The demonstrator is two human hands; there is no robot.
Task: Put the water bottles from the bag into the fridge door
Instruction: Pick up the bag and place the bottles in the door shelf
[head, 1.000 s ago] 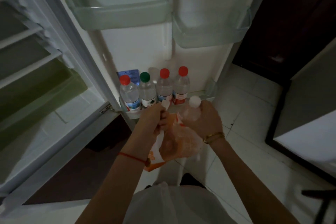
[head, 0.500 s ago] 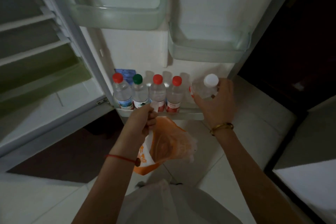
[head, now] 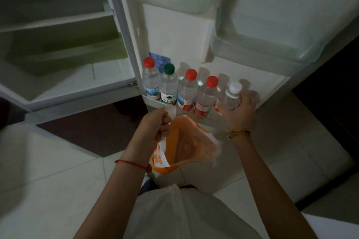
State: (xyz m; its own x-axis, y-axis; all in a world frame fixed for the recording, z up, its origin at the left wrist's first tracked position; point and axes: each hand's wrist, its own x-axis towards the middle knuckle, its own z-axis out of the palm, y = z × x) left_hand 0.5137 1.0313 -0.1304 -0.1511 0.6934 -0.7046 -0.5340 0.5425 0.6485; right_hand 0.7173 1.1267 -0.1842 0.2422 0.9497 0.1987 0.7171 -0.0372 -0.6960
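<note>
Right hand point(head: 240, 111) grips the white-capped bottle point(head: 231, 97) at the door shelf point(head: 153, 101), at 3 o'clock of four standing bottles. Left hand point(head: 155, 125) pinches the orange bag point(head: 186, 145) open.

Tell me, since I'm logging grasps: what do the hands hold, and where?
Right hand grips the white-capped bottle around its body; left hand holds the orange bag by its handle.

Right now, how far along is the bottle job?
Done: four capped bottles, three red caps and the green-capped bottle, stand in a row on the bottom door shelf. In hand: the right hand is setting the white-capped bottle at the row's right end, still gripped. The left hand holds the orange bag open; no bottles show inside. Left: release, and probably nothing more.
</note>
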